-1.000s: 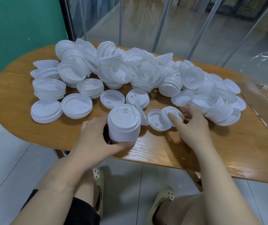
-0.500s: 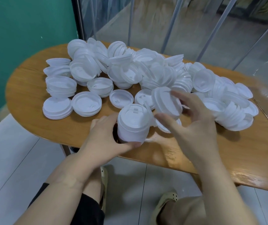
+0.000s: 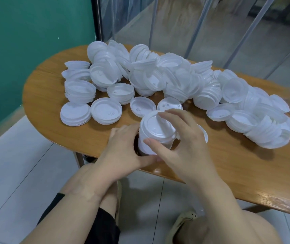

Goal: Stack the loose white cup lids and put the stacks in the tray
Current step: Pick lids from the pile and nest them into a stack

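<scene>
A stack of white cup lids stands upright at the near edge of the table, in front of me. My left hand curls round its left side and base, steadying it. My right hand sits over the top, thumb on the near side and fingers arched over the far rim, gripping the top lid as it seats on the stack.

I judge the step in hand is stacking: a lid is being pressed home. Next I would need to free the right hand and pick another loose lid, perhaps the single ones just beyond the stack.

Farther out, a big heap of lids covers the middle and far table, with short stacks at left. The tray is not in view.
</scene>
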`<action>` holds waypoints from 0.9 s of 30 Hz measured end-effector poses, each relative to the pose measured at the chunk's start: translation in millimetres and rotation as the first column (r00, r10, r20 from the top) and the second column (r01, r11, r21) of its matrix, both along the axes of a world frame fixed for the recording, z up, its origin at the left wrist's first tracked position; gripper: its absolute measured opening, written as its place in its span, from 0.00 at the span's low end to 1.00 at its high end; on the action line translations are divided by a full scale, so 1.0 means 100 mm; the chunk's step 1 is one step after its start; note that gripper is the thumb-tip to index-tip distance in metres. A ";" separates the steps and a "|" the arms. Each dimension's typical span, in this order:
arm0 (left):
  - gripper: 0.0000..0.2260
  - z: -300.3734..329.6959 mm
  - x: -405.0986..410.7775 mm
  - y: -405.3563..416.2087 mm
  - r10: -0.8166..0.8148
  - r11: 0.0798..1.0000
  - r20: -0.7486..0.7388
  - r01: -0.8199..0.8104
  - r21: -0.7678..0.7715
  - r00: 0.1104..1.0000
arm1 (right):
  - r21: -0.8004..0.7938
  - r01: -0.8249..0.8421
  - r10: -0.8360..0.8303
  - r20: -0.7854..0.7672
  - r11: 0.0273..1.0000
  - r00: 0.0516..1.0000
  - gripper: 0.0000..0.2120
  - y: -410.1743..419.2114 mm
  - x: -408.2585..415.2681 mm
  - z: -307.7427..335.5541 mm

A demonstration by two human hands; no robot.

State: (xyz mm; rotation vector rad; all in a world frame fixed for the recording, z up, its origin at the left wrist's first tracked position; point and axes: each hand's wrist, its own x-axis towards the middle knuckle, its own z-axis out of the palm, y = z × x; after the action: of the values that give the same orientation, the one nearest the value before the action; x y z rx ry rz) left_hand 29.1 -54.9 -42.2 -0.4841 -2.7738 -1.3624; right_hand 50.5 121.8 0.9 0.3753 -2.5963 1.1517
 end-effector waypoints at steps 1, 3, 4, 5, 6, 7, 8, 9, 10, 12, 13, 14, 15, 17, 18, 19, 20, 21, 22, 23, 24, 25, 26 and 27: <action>0.16 0.00 0.00 0.00 0.001 1.000 -0.002 -0.001 -0.001 1.000 | 0.000 0.003 -0.003 0.000 1.000 1.000 0.29 0.01 0.00 -0.02; 0.17 0.01 0.01 0.00 0.006 1.000 -0.007 -0.006 -0.012 1.000 | -0.014 0.001 -0.001 0.020 1.000 1.000 0.28 0.02 0.00 -0.04; 0.17 0.01 0.01 0.00 0.007 1.000 -0.009 -0.007 -0.018 1.000 | -0.021 -0.002 0.002 0.029 1.000 1.000 0.28 0.03 0.00 -0.06; 0.17 0.01 0.01 0.00 0.007 1.000 -0.008 -0.007 -0.026 1.000 | -0.024 -0.004 0.005 0.032 1.000 0.999 0.28 0.03 0.00 -0.06; 0.17 0.01 0.01 0.00 0.007 0.999 -0.005 -0.007 -0.032 1.000 | -0.025 -0.005 0.006 0.034 1.000 0.999 0.28 0.04 -0.01 -0.07; 0.18 0.01 0.02 0.00 0.008 0.999 0.000 -0.008 -0.035 1.000 | -0.026 -0.006 0.007 0.036 1.000 0.999 0.28 0.05 -0.01 -0.07; 0.19 0.00 0.02 0.00 0.009 0.999 0.003 -0.009 -0.039 1.000 | -0.024 -0.006 0.007 0.039 1.000 0.999 0.28 0.05 -0.01 -0.07; 0.20 0.00 0.02 0.00 0.011 0.999 0.002 -0.011 -0.046 1.000 | -0.019 -0.004 0.005 0.037 1.000 0.999 0.29 0.04 0.00 -0.08; 0.22 -0.01 0.02 0.00 0.013 0.999 0.001 -0.013 -0.052 1.000 | -0.011 -0.001 0.001 0.032 1.000 0.999 0.29 0.03 0.00 -0.08; 0.23 -0.01 0.02 0.00 0.014 0.998 -0.001 -0.014 -0.062 1.000 | 0.012 0.011 -0.011 0.011 1.000 1.000 0.29 0.02 0.00 -0.10; 0.22 -0.01 0.02 -0.01 0.015 0.998 0.000 -0.015 -0.063 1.000 | 0.028 0.019 -0.019 -0.002 0.999 1.000 0.29 0.01 0.00 -0.11; 0.22 0.00 0.01 -0.01 0.015 0.998 0.001 -0.015 -0.063 1.000 | 0.039 0.025 -0.024 -0.011 0.999 1.000 0.29 0.00 0.01 -0.12; 0.21 0.00 0.01 -0.01 0.012 0.998 0.001 -0.012 -0.064 1.000 | 0.043 0.029 -0.028 -0.014 0.999 1.000 0.29 0.00 0.01 -0.13; 0.22 0.00 0.02 -0.01 0.006 0.998 0.000 -0.006 -0.068 1.000 | 0.050 0.037 -0.036 -0.023 0.998 0.999 0.29 -0.01 0.02 -0.15; 0.22 -0.01 0.01 -0.01 0.006 0.998 -0.001 -0.006 -0.070 1.000 | 0.060 0.044 -0.042 -0.033 0.997 0.999 0.29 -0.01 0.03 -0.16; 0.23 -0.01 0.01 -0.01 0.009 0.998 0.001 -0.009 -0.070 1.000 | 0.074 0.051 -0.048 -0.046 0.996 0.998 0.29 -0.02 0.03 -0.17; 0.23 -0.02 0.01 -0.01 0.011 0.998 0.005 -0.011 -0.070 1.000 | 0.092 0.057 -0.051 -0.067 0.994 0.996 0.30 -0.02 0.03 -0.18; 0.23 -0.02 0.01 -0.01 0.012 0.997 0.008 -0.011 -0.070 1.000 | 0.110 0.060 -0.050 -0.093 0.992 0.994 0.31 -0.02 0.04 -0.18; 0.23 -0.02 0.01 -0.01 0.011 0.997 0.010 -0.011 -0.072 1.000 | 0.119 0.056 -0.043 -0.113 0.991 0.993 0.32 -0.02 0.04 -0.17; 0.23 -0.02 0.01 0.00 0.011 0.997 0.013 -0.010 -0.075 1.000 | 0.113 0.047 -0.034 -0.120 0.993 0.992 0.34 -0.02 0.05 -0.15; 0.22 -0.01 0.02 0.00 0.011 0.997 0.011 -0.010 -0.075 1.000 | 0.090 0.038 -0.027 -0.119 0.995 0.992 0.36 -0.02 0.06 -0.14; 0.21 -0.01 0.02 0.01 0.015 0.997 0.004 -0.015 -0.075 1.000 | 0.065 0.038 -0.029 -0.129 0.997 0.991 0.37 0.01 0.07 -0.11; 0.22 -0.01 0.02 0.01 0.020 0.997 -0.007 -0.020 -0.078 1.000 | 0.048 0.055 -0.047 -0.155 0.997 0.987 0.35 0.05 0.06 -0.08; 0.25 -0.01 0.02 0.01 0.025 0.996 -0.013 -0.026 -0.084 1.000 | 0.041 0.088 -0.080 -0.179 0.995 0.981 0.32 0.12 0.05 -0.06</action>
State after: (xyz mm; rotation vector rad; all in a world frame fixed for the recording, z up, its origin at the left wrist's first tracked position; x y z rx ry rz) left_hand 30.8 -54.0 -43.2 -0.4555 -2.8273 -1.2377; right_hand 55.5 134.2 -5.1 0.3572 -2.4634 0.9817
